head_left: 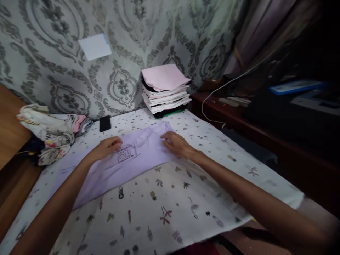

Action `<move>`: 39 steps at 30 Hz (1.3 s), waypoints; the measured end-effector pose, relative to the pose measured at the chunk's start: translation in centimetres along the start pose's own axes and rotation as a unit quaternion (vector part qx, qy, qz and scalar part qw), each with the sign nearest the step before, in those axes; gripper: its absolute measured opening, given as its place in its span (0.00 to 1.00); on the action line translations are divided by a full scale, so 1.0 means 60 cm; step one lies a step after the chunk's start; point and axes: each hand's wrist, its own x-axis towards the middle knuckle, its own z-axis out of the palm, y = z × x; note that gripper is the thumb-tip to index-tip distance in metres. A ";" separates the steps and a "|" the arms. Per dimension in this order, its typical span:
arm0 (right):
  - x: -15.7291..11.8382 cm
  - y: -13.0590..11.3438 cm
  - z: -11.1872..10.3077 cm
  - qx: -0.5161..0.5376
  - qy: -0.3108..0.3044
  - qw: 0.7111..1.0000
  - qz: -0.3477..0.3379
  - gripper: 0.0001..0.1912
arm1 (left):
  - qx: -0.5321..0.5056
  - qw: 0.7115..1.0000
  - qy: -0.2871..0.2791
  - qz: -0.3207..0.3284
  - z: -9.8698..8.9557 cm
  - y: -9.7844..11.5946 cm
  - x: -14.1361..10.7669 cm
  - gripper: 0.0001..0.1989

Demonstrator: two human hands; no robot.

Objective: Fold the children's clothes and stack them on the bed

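A lavender shirt (148, 159), folded lengthwise, lies flat on the patterned sheet, with a dark line print near its middle and some wrinkles at its far right part. My left hand (108, 146) is over the shirt's far edge, just left of the print, its fingers loosely bent with nothing visible in them. At the shirt's right end is my right hand (176, 143), thumb and fingers apart and bent toward the cloth. Whether its fingertips press on the fabric cannot be made out.
Behind the shirt stands a stack of folded clothes (166, 88), pink on top. A black phone (105, 123) lies near the wall, beside a heap of crumpled clothes (53, 132) at left. A white cable (203, 104) hangs from the dark red furniture (236, 117) at right.
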 end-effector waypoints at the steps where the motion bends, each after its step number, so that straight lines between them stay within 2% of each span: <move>1: 0.036 -0.005 0.009 -0.017 -0.020 1.000 0.008 0.15 | 0.026 0.999 -0.016 -0.012 -0.010 -0.011 -0.035 0.19; 4: 0.128 -0.019 0.041 -0.092 -0.060 0.990 0.093 0.18 | 0.079 0.993 -0.039 -0.078 -0.035 -0.046 -0.139 0.21; 6: 0.165 -0.020 0.061 -0.120 -0.071 0.981 0.132 0.18 | 0.089 0.988 -0.040 -0.124 -0.047 -0.069 -0.203 0.22; 9: 0.185 -0.008 0.088 -0.125 -0.054 0.981 0.139 0.14 | 0.094 0.978 -0.033 -0.182 -0.058 -0.099 -0.279 0.23; 12: 0.181 0.007 0.104 -0.104 -0.015 0.991 0.085 0.07 | 0.119 0.968 -0.004 -0.223 -0.066 -0.124 -0.322 0.24; 14: 0.175 0.011 0.110 -0.075 0.008 0.997 0.035 0.04 | 0.124 0.965 0.009 -0.232 -0.075 -0.138 -0.333 0.23; 16: 0.170 0.012 0.111 -0.038 0.043 0.998 0.022 0.04 | 0.103 0.970 0.036 -0.216 -0.087 -0.151 -0.334 0.22; 19: 0.168 0.012 0.110 0.010 0.125 0.990 0.057 0.07 | 0.064 0.976 0.113 -0.177 -0.106 -0.172 -0.325 0.22; 21: 0.169 0.015 0.110 0.014 0.157 0.983 0.092 0.07 | 0.066 0.972 0.137 -0.181 -0.111 -0.188 -0.315 0.22; 26: 0.169 0.020 0.113 -0.002 0.117 0.982 0.147 0.04 | 0.111 0.958 0.139 -0.226 -0.093 -0.224 -0.301 0.24; 32: 0.172 0.019 0.111 0.025 0.094 0.984 0.149 0.13 | 0.114 0.949 0.175 -0.238 -0.086 -0.245 -0.317 0.28; 36: 0.176 0.020 0.110 0.028 0.077 0.984 0.157 0.21 | 0.132 0.935 0.178 -0.275 -0.081 -0.232 -0.330 0.27; 39: 0.179 0.021 0.105 0.050 0.057 0.985 0.154 0.23 | 0.242 0.902 0.178 -0.309 -0.068 -0.201 -0.330 0.23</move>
